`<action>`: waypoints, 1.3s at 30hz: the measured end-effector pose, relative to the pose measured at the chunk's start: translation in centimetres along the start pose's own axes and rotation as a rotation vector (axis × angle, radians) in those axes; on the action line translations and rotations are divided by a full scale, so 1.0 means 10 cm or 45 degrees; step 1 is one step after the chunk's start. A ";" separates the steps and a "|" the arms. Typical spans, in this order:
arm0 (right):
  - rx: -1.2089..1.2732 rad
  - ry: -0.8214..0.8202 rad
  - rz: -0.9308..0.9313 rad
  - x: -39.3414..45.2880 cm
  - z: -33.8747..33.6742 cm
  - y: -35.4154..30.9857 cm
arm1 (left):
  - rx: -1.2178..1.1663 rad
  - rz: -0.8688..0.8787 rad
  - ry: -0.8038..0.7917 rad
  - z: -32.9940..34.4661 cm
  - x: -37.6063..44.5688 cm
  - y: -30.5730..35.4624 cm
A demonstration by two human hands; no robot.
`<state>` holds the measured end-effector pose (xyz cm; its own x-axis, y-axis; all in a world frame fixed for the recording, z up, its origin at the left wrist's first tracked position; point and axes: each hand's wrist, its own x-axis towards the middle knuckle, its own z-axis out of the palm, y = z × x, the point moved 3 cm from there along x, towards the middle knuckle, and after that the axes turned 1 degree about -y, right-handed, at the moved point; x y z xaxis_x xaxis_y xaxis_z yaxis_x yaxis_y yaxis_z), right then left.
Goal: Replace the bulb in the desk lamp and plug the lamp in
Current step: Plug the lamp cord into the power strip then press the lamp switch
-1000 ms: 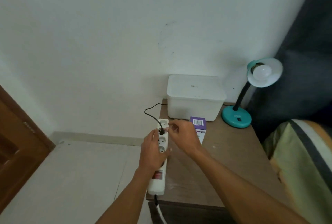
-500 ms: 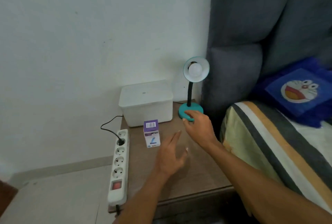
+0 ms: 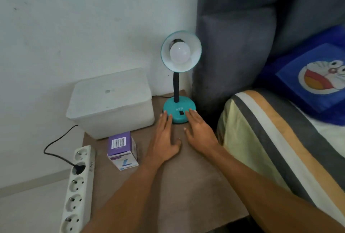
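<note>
I have both hands down at the desk lamp (image 3: 178,110), which stands at the back of the bench (image 3: 186,186), hard by the grey headboard (image 3: 233,55). My left hand (image 3: 164,139) lies flat with its fingers spread, the tips touching the left edge of the teal base. My right hand (image 3: 199,132) is spread the same way, its fingertips on the right edge of the base, just beside the small black switch (image 3: 181,113). Neither hand grips anything.

A white bulb (image 3: 180,53) sits in the shade, which faces me. The plug (image 3: 79,167) is seated in the second socket of the power strip (image 3: 78,191), which lies well to the left of the lamp at the bench edge; the cord (image 3: 57,143) loops back behind the white box (image 3: 110,102), which stands just left of the lamp. The purple bulb carton (image 3: 122,150) stands upright in front of that box.

As I judge it, bulb and plug are done, and what remains is to settle the lamp and try the switch. To do it well I would hold the base firm with the left hand so it does not slide toward the headboard, then press the rocker with one right fingertip, straight down. I would keep the wrists low and clear of the neck, since a knock there would tip the shade. The bulb looks unlit now.
</note>
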<state>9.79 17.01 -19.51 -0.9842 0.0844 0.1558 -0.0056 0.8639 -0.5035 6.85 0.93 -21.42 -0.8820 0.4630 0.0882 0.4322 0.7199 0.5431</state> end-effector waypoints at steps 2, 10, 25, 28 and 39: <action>0.005 -0.008 -0.037 0.12 0.10 0.03 | 0.004 0.033 -0.017 0.04 0.09 -0.07; -0.017 0.052 -0.138 0.18 0.29 0.16 | 0.075 0.081 -0.023 0.11 0.15 -0.10; -0.009 0.186 -0.195 0.16 0.32 0.11 | 0.014 0.010 -0.016 0.10 0.15 -0.07; -0.026 0.194 -0.210 0.18 0.32 0.11 | -0.003 0.013 -0.008 0.10 0.17 -0.08; -0.044 0.165 -0.174 0.19 0.34 0.12 | 0.006 0.034 -0.006 0.10 0.17 -0.07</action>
<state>7.34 16.57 -22.69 -0.9437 0.0262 0.3298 -0.1294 0.8882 -0.4408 5.21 1.72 -22.51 -0.8693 0.4844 0.0986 0.4563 0.7097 0.5367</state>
